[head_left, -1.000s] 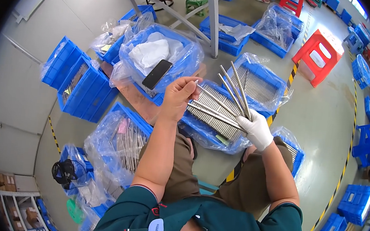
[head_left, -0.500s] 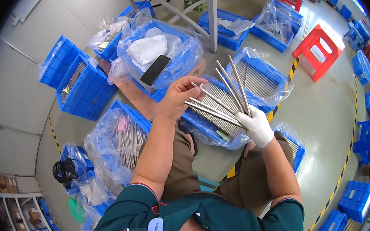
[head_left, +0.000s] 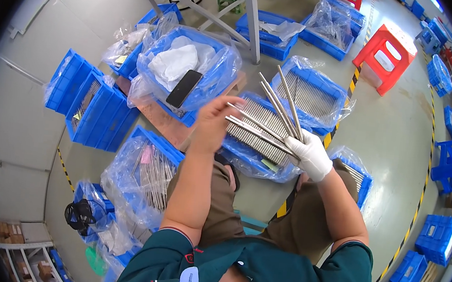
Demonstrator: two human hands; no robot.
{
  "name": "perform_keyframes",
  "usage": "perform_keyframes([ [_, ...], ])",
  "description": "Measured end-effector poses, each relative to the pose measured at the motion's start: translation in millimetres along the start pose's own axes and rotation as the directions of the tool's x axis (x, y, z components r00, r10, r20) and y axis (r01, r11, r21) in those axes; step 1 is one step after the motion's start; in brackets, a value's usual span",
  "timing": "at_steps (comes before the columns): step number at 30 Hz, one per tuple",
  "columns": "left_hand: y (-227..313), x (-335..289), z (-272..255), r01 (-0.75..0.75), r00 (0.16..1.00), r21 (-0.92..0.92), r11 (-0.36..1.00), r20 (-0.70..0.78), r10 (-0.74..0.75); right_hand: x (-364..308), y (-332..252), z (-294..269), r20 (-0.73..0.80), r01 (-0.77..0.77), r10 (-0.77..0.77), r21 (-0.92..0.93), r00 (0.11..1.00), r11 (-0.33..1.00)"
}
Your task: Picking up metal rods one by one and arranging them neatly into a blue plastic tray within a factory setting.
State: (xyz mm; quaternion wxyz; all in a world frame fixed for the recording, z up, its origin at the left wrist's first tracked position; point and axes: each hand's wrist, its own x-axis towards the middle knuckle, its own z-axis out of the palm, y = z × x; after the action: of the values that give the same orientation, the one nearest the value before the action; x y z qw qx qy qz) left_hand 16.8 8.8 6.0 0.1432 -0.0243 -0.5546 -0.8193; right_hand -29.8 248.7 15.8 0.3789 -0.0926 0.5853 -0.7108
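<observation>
In my right hand [head_left: 310, 156], which wears a white glove, several thin metal rods [head_left: 288, 120] are gripped at one end and fan out. Some point up and away, others reach left. My bare left hand [head_left: 214, 119] is beside the left-pointing rod tips; its fingers are smeared by motion, so I cannot make out their grip. Below the held rods, a blue crate [head_left: 246, 160] lined with clear plastic holds rows of similar rods. Just behind it is another lined crate of rods [head_left: 309, 94].
A black phone [head_left: 184, 88] lies on white material in a plastic-lined crate [head_left: 152, 58]. To my left are a crate of loose rods [head_left: 152, 177] and stacked blue crates [head_left: 98, 109]. A red stool [head_left: 389, 59] stands far right; a table leg [head_left: 252, 24] rises behind the crates.
My left hand has moved slightly left and down, away from the rod tips. My right hand still grips the rods, nearly unmoved. The whole view has shifted a little.
</observation>
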Motion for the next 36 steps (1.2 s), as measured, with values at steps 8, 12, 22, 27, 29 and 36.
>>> perform_keyframes([
  [8,10,9,-4,-0.006,1.0,-0.181,0.983,0.019,0.01,-3,9,5,0.018,-0.058,0.058,0.006,0.998,0.998],
  [12,6,14,1,0.126,0.975,-0.207,0.97,0.207,-0.083,-1,14,2,0.122,-0.083,0.093,-0.084,0.988,0.993],
  [22,4,15,-2,0.141,0.976,-0.258,0.956,0.2,-0.09,-1,10,6,0.138,-0.126,0.137,-0.087,0.981,0.988],
  [27,4,16,-1,0.151,0.978,-0.195,0.969,0.172,-0.118,1,14,4,0.13,-0.122,0.134,-0.096,0.982,0.988],
  [29,4,18,-8,0.19,0.959,-0.252,0.949,0.254,-0.125,1,11,5,0.148,-0.133,0.152,-0.134,0.977,0.982],
  [36,6,21,-8,0.325,0.893,-0.118,0.938,0.364,-0.264,2,4,4,0.168,-0.192,0.213,-0.136,0.962,0.972],
])
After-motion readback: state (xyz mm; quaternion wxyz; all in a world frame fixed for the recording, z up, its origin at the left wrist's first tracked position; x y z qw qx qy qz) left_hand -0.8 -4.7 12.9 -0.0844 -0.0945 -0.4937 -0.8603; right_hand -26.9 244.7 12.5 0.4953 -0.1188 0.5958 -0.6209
